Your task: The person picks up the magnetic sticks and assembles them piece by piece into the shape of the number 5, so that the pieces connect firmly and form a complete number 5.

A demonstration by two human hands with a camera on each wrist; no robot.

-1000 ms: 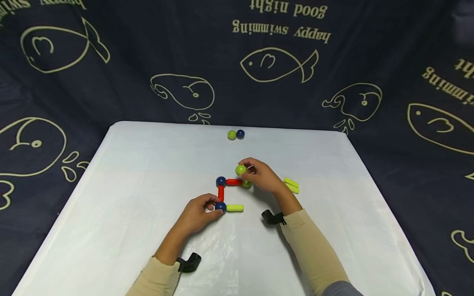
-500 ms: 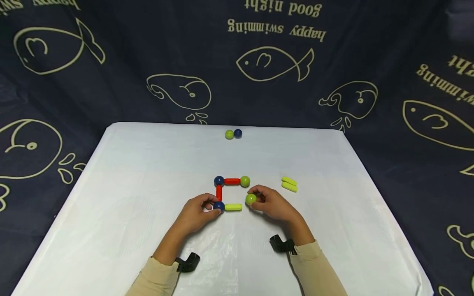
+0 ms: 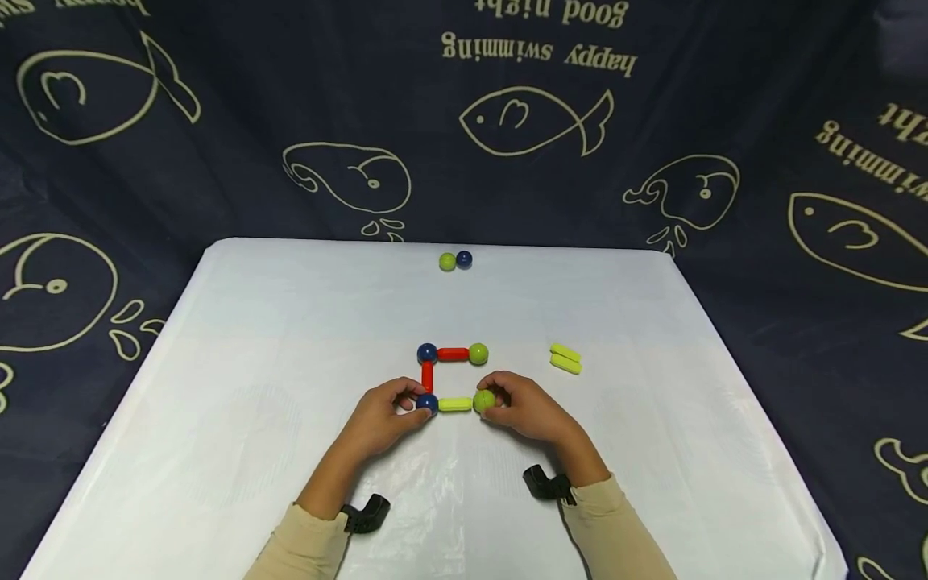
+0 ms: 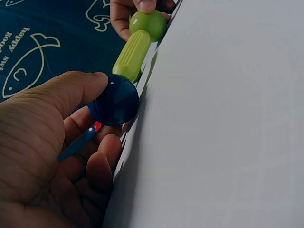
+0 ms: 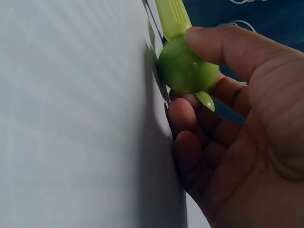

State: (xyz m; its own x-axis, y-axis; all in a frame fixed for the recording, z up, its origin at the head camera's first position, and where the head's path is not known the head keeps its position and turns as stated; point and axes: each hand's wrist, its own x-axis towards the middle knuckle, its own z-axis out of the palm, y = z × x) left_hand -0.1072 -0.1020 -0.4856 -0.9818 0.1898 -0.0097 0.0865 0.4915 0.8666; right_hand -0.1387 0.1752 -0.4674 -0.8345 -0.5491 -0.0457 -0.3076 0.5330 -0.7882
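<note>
My left hand (image 3: pixel 384 415) pinches a dark blue ball (image 4: pixel 116 100) at the near left corner of a row of joined rods and balls. From that ball a yellow-green rod (image 3: pixel 455 404) runs right to a green ball (image 5: pixel 187 66), which my right hand (image 3: pixel 528 405) pinches between thumb and fingers. The rod's end meets the green ball. A red rod (image 3: pixel 427 376) leads away from the held blue ball to a second blue ball (image 3: pixel 427 353). Another red rod (image 3: pixel 453 354) joins that one to a far green ball (image 3: pixel 478 354).
Two yellow-green rods (image 3: pixel 565 359) lie side by side to the right of the joined pieces. At the back of the white table (image 3: pixel 290 306) a loose green ball (image 3: pixel 447 261) and a blue ball (image 3: pixel 464 258) sit together. A dark fish-print cloth (image 3: pixel 544 193) hangs behind.
My right hand has brought the green ball from beside the far green ball toward me, then left against the yellow-green rod's end. My left hand has kept its hold on the blue ball.
</note>
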